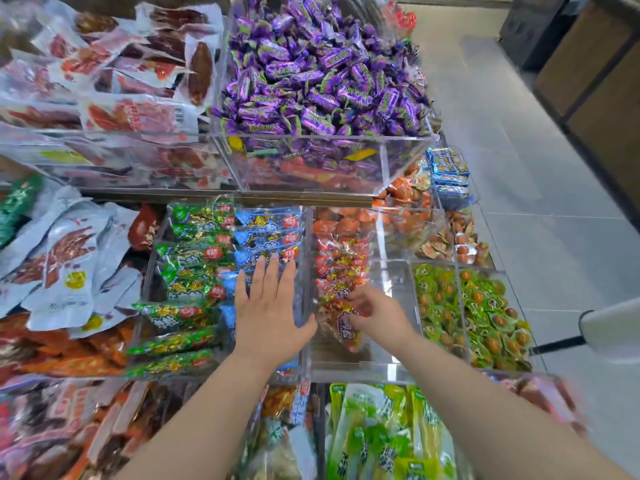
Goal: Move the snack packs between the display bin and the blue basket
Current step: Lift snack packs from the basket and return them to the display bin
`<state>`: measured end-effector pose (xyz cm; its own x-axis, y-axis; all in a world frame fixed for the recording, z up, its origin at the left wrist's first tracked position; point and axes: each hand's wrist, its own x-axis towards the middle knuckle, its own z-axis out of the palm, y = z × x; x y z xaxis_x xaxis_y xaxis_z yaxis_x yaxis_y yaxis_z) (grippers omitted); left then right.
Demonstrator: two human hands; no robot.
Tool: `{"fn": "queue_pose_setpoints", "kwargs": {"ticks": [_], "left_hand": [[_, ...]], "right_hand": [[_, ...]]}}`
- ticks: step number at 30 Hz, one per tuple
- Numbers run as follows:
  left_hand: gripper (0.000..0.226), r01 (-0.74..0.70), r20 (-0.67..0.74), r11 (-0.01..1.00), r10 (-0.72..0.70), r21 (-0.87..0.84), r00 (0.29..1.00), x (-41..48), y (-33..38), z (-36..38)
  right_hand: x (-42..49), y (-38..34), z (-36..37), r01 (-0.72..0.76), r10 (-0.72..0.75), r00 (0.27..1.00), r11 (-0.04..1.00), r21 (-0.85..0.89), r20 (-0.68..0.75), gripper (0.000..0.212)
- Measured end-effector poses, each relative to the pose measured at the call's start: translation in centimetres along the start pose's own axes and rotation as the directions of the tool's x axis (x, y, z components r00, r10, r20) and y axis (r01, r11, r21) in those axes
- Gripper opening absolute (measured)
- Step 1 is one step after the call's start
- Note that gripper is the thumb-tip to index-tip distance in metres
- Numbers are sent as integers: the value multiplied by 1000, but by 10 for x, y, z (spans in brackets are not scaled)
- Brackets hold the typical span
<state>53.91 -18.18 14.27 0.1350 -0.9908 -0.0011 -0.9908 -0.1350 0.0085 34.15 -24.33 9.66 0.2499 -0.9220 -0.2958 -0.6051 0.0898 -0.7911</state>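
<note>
Left hand [266, 306] touches blue packs [266, 233]; right hand [379, 315] pinches one red pack [346, 332].

A stepped shelf [304, 198] carries clear bins [346, 136]. On the upper step: purple candies [318, 74] and meat packs [114, 74]. On the lower step: green packs [194, 258], blue packs [266, 233], red packs [339, 265] and green cups [474, 306]. Loose pouches [69, 265] lie at its left end. Grey floor [554, 188] lies to the right.

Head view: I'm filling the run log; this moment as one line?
left hand: open over blue packs | right hand: grips red pack in display bin | blue basket: not in view
</note>
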Motion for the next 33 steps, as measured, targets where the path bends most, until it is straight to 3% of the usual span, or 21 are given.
{"fn": "queue_pose_setpoints", "kwargs": {"ticks": [2, 5, 7, 10, 13, 15, 17, 20, 23, 25, 30, 33], "left_hand": [[96, -6, -7, 1000, 6, 11, 1000, 0, 0, 0], [96, -2, -16, 1000, 2, 9, 1000, -1, 0, 0], [95, -5, -11, 1000, 5, 2, 1000, -1, 1, -2], [95, -5, -12, 1000, 5, 7, 1000, -1, 1, -3], [95, 1, -8, 1000, -1, 2, 1000, -1, 1, -2], [97, 3, 1, 1000, -3, 4, 1000, -1, 1, -2], [99, 5, 6, 1000, -5, 12, 1000, 0, 2, -1], [100, 10, 8, 1000, -10, 6, 1000, -1, 2, 0], [98, 11, -2, 1000, -11, -10, 1000, -2, 3, -1], [97, 11, -8, 1000, -11, -21, 1000, -2, 3, -1], [95, 10, -25, 999, -11, -36, 1000, -2, 3, 0], [94, 14, -21, 999, -15, -45, 1000, -2, 3, -1]], "right_hand": [[-5, 14, 9, -188, 192, 981, 954, 234, 3, 41], [-5, 22, 4, -493, 409, 861, 816, 302, 301, 49], [-1, 22, -6, -539, 477, 840, 788, 299, 258, 47], [3, 13, -18, -360, 385, 922, 892, 274, -43, 46], [5, 1, -23, -101, 154, 978, 941, 323, -143, 41], [8, -4, -21, 29, -16, 995, 992, 126, -103, 34], [12, -11, -13, 176, -176, 984, 977, -123, 10, 28], [16, -14, 6, 336, -282, 940, 860, -384, 190, 37], [17, 0, 11, 352, -249, 936, 674, -650, 249, 65], [14, 14, 8, 326, -237, 945, 645, -691, 225, 79], [19, 27, 13, 113, -173, 983, 820, -561, -56, 92], [27, 33, 22, -240, 199, 968, 908, -345, -150, 110]]}}
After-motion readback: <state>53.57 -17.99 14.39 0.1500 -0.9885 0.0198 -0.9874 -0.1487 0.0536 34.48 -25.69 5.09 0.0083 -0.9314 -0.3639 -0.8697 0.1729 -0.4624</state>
